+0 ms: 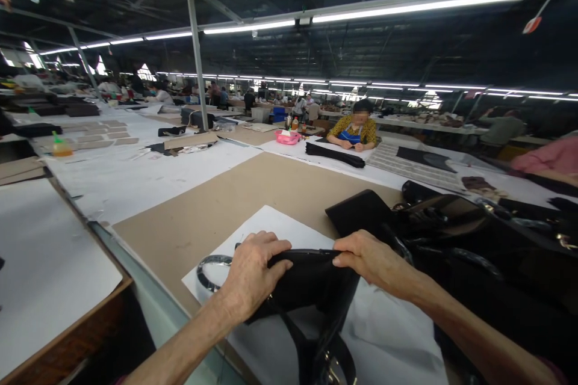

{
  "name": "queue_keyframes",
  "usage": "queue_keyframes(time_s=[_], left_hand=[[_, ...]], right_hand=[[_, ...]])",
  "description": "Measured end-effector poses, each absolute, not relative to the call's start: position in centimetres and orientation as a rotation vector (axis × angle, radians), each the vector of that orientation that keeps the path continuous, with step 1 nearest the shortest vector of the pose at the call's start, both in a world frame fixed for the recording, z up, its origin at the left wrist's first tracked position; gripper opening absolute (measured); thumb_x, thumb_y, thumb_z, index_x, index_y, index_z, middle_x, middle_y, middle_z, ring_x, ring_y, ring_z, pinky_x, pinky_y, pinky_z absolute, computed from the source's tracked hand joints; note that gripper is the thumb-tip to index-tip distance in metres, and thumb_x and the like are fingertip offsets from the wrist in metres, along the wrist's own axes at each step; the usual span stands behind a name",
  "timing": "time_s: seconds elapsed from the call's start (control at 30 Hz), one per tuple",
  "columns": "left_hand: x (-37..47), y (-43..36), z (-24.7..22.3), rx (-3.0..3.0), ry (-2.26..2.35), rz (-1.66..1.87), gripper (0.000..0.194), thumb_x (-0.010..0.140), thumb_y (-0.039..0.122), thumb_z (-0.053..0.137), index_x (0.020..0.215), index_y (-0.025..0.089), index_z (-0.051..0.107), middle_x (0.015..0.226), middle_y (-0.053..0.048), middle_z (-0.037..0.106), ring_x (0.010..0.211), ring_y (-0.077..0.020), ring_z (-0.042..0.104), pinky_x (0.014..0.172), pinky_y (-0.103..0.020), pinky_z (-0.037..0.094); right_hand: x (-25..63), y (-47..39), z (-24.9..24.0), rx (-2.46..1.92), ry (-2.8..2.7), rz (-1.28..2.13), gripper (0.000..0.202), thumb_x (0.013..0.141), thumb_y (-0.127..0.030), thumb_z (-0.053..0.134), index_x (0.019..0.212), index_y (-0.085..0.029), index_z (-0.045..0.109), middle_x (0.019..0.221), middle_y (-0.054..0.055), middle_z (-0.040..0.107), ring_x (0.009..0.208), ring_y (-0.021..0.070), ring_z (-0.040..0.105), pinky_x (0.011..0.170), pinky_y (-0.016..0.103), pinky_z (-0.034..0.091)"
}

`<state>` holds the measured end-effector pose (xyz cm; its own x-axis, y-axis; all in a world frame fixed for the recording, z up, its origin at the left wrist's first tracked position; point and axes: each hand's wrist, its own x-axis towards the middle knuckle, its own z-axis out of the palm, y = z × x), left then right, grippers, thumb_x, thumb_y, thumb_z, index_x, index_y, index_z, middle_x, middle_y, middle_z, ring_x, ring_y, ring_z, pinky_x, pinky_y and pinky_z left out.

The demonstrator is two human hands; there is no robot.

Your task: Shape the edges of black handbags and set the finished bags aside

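Note:
A black handbag is held up in front of me over a white sheet. My left hand pinches the left end of its upper edge between thumb and fingers. At the right end of that same edge, my right hand has its thumb and fingertips closed on it. A strap and gold-coloured metal fittings hang at the bag's lower side. One looped handle, covered in shiny clear wrap, sticks out left of my left hand. The bag's underside is partly hidden.
More black bags lie piled on the right. Brown board covers the table under the white sheet. Across the table, a person works beside a stack of black strips and a pink basket. A bottle stands at left.

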<state>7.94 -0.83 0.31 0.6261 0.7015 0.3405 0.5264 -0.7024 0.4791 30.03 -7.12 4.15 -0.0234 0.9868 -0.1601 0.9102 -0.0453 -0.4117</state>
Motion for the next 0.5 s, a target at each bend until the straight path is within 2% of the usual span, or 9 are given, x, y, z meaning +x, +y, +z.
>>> queue_keyframes(time_s=[0.1,0.23,0.37,0.43,0.5], left_hand=[[8.3,-0.6,-0.2,2.689,1.040,0.671,0.016,0.081,0.031,0.053,0.092,0.025,0.063,0.075,-0.001,0.060,0.077,-0.0179,0.051,0.068,-0.028,0.036],[8.7,-0.6,-0.5,2.850,1.096,0.608,0.021,0.086,0.034,0.043,0.088,0.023,0.061,0.071,-0.002,0.059,0.071,-0.0169,0.050,0.066,-0.029,0.035],[9.4,-1.0,-0.3,2.849,1.234,0.548,0.017,0.086,0.027,0.043,0.079,0.020,0.057,0.077,-0.003,0.058,0.076,-0.0185,0.051,0.067,-0.029,0.037],[10.1,-1.1,-0.2,2.847,1.143,0.600,0.016,0.086,0.019,0.040,0.087,0.019,0.055,0.085,-0.004,0.058,0.081,-0.0187,0.051,0.071,-0.029,0.039],[10.8,-1.2,-0.1,2.864,0.961,0.629,0.023,0.085,0.012,0.035,0.100,0.019,0.051,0.090,-0.004,0.057,0.083,-0.0178,0.052,0.073,-0.028,0.040]], right_hand=[[29.7,-7.3,4.4,-2.074,-2.036,0.567,0.024,0.075,-0.027,0.045,0.054,-0.017,0.039,0.050,-0.006,0.037,0.044,0.0055,0.035,0.045,0.020,0.023],[29.6,-7.3,4.5,-2.098,-2.032,0.511,0.024,0.074,-0.025,0.047,0.053,-0.017,0.038,0.054,-0.005,0.040,0.050,0.0065,0.038,0.050,0.021,0.024],[29.6,-7.3,4.6,-2.077,-2.058,0.490,0.026,0.076,-0.025,0.047,0.053,-0.017,0.037,0.052,-0.004,0.040,0.052,0.0078,0.038,0.050,0.021,0.024],[29.5,-7.3,4.7,-2.069,-2.074,0.476,0.027,0.076,-0.025,0.047,0.053,-0.017,0.037,0.052,-0.004,0.039,0.051,0.0080,0.037,0.050,0.022,0.024],[29.4,-7.3,4.8,-2.051,-2.093,0.449,0.028,0.076,-0.025,0.047,0.052,-0.017,0.035,0.051,-0.004,0.038,0.052,0.0081,0.037,0.051,0.022,0.023]])
